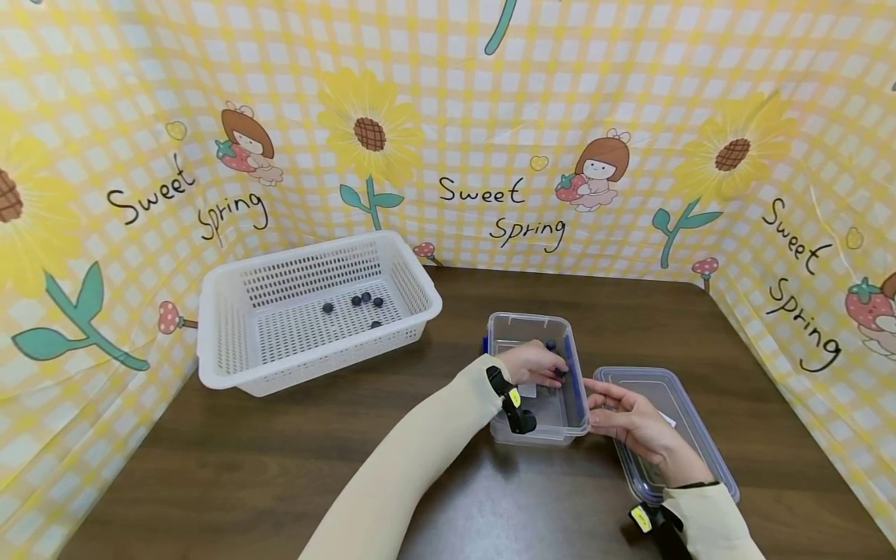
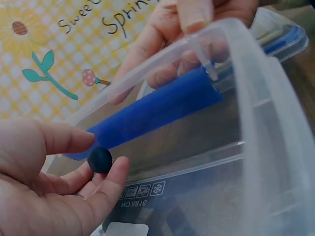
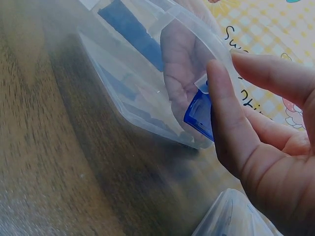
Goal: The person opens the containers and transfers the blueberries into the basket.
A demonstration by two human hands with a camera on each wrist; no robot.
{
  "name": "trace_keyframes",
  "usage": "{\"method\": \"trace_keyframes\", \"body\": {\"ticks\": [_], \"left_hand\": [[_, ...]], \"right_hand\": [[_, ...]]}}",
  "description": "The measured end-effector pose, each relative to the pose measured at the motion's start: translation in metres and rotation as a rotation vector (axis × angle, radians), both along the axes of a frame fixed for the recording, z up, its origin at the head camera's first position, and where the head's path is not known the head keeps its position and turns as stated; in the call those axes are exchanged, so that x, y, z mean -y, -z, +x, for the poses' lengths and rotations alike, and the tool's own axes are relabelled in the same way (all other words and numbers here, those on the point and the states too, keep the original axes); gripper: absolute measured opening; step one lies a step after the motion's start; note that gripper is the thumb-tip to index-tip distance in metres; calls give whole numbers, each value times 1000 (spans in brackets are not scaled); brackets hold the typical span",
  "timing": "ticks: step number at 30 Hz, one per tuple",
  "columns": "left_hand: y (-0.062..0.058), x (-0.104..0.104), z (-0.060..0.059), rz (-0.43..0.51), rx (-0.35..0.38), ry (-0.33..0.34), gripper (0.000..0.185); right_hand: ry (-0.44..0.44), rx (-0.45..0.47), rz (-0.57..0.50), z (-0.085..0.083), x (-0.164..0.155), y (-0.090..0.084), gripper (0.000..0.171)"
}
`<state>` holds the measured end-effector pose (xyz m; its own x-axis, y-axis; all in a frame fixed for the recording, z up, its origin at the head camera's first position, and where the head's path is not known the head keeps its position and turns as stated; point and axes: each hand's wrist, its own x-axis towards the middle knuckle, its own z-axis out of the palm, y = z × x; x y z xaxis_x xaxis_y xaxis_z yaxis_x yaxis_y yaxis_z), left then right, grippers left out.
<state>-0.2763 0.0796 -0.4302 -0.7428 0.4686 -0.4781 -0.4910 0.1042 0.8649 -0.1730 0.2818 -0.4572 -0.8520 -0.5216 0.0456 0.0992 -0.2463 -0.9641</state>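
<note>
My left hand (image 1: 532,362) reaches down inside a clear plastic food box (image 1: 532,437) with blue side latches. Between its thumb and fingertips it pinches a dark blueberry (image 2: 100,160), held above the box floor. Another dark berry (image 1: 551,344) shows near the box's far right corner. Against the outside of the right wall, my right hand (image 1: 633,420) rests its fairly straight fingers and thumb near the rim. A blue latch (image 3: 201,115) hangs beside that thumb in the right wrist view.
The box's clear lid (image 1: 689,424) lies on the brown table at the right, partly under my right hand. A white perforated basket (image 1: 315,362) stands at the back left with several dark berries (image 1: 327,308) in it. Checked yellow cloth (image 1: 476,140) hangs around the table.
</note>
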Motion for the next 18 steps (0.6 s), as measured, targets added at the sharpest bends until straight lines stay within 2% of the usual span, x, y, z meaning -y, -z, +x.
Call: {"method": "trace_keyframes", "body": {"ticks": [5,12,18], "left_hand": [[1,-2,0,-15,-14,27,12],[2,-1,-1,-5,-37,40,14],[-9,2,-1,68,-71,28,13]], "right_hand": [[-3,-6,-7,1,0,0,50],[-6,2,-9,1,0,-1,49],[-26,-13,-22,0,0,-1,50]]}}
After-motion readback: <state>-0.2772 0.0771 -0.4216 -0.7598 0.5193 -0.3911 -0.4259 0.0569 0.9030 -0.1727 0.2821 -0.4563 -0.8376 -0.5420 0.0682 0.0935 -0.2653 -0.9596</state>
